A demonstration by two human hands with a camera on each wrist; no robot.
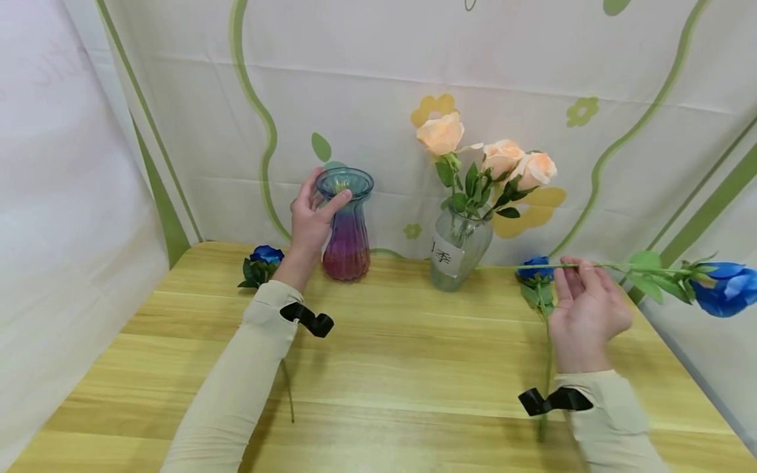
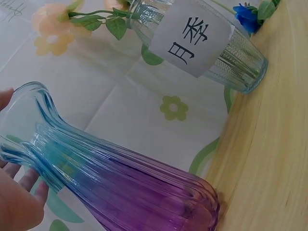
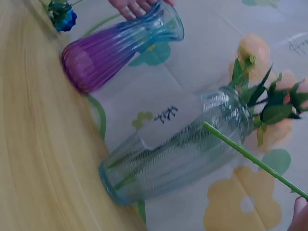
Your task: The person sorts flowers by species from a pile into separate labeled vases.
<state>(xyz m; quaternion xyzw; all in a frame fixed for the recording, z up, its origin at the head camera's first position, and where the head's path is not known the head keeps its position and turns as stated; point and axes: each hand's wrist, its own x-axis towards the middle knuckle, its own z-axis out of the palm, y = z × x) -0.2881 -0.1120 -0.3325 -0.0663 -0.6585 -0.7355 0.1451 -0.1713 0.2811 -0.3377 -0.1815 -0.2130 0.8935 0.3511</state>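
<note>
Nearest cam: pale sleeves (image 1: 236, 374) w/ black straps (image 1: 556, 401), in from near side.

Grips two-tone vase (image 1: 347, 243) by neck w/ left hand (image 1: 311, 220): thumb over rim, fingers round left side. Stands upright at far side of table (image 1: 402, 368), left of centre. Prob. steadied there vs tipping, being tall & narrow; held from left, so mouth mostly uncovered above & to right.

Pinches held blue rose (image 1: 724, 289) partway along stem btwn thumb & fingers of right hand (image 1: 588, 315). Lies abt level in the grip, cut end left, bloom right. Prob. taken by bare stem to steer cut end & spare leaves. In right wrist view, overlaps clear vase (image 1: 478, 244) w/ cut end; can't tell if touching.

Far side, right of centre: same clear vase, upright, w/ peach roses (image 1: 501, 157) leaning mostly right, white label (image 2: 211, 45) on front, prob. for telling apart from the other.

Flat on table: right-lying rose (image 1: 538, 274), bloom far, stem nr, partly under right forearm; left-lying rose (image 1: 266, 255), bloom far too, partly hidden by left arm. Prob. laid so for stems in easy reach.

Edges: far edge close behind both vases, hanging cloth (image 1: 355, 98) just beyond, so little room that way. Right edge nr right hand; in head view, held bloom out past it. Open room: wood btwn forearms, gap btwn vases, air over two-tone mouth. Above clear vase, crowded w/ blooms.
</note>
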